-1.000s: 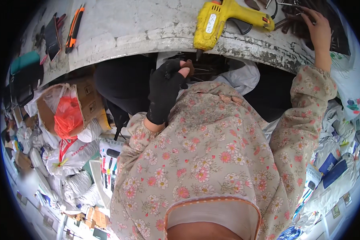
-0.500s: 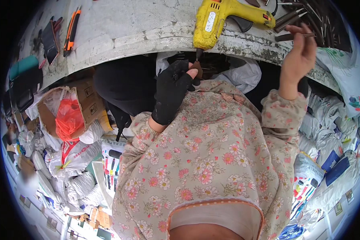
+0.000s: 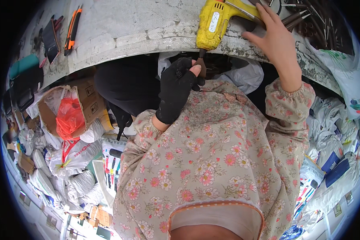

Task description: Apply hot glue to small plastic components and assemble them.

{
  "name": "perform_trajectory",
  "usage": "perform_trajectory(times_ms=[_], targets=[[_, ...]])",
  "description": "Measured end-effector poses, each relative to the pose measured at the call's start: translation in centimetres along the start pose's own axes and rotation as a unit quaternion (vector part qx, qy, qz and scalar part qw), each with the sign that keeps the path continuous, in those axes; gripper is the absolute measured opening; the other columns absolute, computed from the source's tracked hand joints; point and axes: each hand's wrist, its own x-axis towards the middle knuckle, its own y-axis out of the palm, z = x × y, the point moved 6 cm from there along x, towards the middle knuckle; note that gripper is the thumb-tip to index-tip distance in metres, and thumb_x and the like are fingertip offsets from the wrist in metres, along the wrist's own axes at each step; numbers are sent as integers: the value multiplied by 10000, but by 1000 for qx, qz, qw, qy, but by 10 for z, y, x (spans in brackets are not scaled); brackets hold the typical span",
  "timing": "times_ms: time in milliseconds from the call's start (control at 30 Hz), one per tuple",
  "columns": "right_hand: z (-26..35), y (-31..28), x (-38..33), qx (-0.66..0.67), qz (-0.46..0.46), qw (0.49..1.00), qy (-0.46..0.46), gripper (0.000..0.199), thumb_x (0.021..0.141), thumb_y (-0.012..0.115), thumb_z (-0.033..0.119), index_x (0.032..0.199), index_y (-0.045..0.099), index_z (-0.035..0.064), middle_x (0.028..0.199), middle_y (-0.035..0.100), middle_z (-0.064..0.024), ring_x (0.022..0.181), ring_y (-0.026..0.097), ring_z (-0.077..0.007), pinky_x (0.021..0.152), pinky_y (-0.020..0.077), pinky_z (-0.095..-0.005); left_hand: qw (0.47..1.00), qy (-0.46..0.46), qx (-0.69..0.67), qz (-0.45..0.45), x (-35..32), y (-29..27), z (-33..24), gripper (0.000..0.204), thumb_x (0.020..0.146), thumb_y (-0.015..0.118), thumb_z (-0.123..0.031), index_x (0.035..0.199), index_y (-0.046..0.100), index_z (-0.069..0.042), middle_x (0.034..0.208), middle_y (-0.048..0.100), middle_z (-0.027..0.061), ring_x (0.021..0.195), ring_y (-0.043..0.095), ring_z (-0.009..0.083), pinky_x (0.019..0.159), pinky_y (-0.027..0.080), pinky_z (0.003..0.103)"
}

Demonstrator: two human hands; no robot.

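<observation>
- The left hand (image 3: 176, 86), in a black fingerless glove, is closed around a small dark piece (image 3: 201, 66) just below the grip of the yellow power drill (image 3: 217, 20).
- The right hand (image 3: 274, 40), bare, is laid with fingers spread on the drill's barrel; nothing is gripped.
- The drill is lying at the worn edge of the grey workbench (image 3: 140, 28).
- An orange utility knife (image 3: 73, 30) is seen well to the left of the drill.
- Metal rods (image 3: 308, 18) are piled just right of the drill.
</observation>
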Motion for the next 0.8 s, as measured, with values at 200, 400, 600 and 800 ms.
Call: perform_trajectory(times_ms=[200,400,600,800], targets=[[0,-5,1,22,-41,997,-58,617,666,729,133,1224,481,42,1234,486,-155,1064,515,-337,875,443,-368,1000,-7,9,-2,1,0,0,164,860,581,-120,945,585,21,716,616,40,591,580,75,479,429,189],[14,-9,-4,17,-82,996,-26,483,675,714,134,1124,567,34,1130,556,-164,993,554,-332,823,458,-384,1000,2,31,-4,0,-1,-1,239,869,559,-138,1016,580,50,733,619,68,571,579,104,490,437,206],[25,15,-57,434,152,888,-14,377,836,573,75,1210,532,52,819,601,-100,639,552,-185,633,453,-257,998,-2,-56,-36,-6,-9,-9,241,911,527,-261,889,565,-24,749,573,16,632,518,79,551,416,212],[49,-7,-90,400,195,886,-128,351,796,600,48,1147,593,58,729,580,-86,605,510,-172,569,418,-276,913,-149,-380,-6,-3,5,3,271,914,520,-330,755,475,-114,708,474,-28,586,450,91,577,420,250]])
